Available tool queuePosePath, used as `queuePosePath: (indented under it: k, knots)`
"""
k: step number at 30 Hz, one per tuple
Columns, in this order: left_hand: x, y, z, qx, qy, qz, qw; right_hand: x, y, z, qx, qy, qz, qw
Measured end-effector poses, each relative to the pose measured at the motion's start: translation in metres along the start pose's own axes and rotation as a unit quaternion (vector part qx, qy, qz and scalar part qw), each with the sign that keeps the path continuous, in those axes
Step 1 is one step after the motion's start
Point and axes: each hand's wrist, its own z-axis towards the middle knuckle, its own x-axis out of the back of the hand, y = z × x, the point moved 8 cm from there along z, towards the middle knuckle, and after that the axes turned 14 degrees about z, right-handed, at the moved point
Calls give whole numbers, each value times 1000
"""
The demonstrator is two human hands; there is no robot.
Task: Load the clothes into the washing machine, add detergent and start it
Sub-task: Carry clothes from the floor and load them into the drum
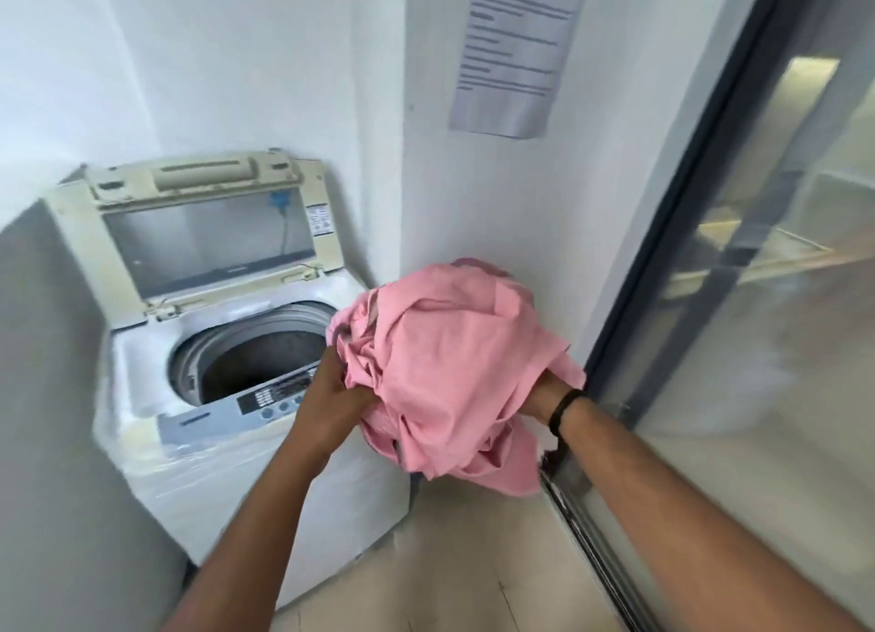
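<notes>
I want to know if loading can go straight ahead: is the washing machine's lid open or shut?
Open. The lid stands tilted back against the wall, and the drum below it is exposed.

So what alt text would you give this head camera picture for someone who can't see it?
A person's left hand and right hand hold a crumpled pink bundle of clothes beside a white top-loading washing machine, whose lid stands open. A printed notice hangs on the wall above.
</notes>
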Motion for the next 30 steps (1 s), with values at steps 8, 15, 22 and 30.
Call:
queuePosePath:
  k: [8,15,22,30]
  knots:
    - [89,-50,-4,100,195,-16,976,-36,-124,41,150,-33,9,988]
    - [153,-41,21,126,342,-53,930,-52,-215,93,196,-80,141,967]
    - [216,-34,66,101,422,-234,870,-82,-266,184,213,-137,293,922]
    - [224,-108,75,265,406,-73,872,-198,-184,231,-34,-340,105,934]
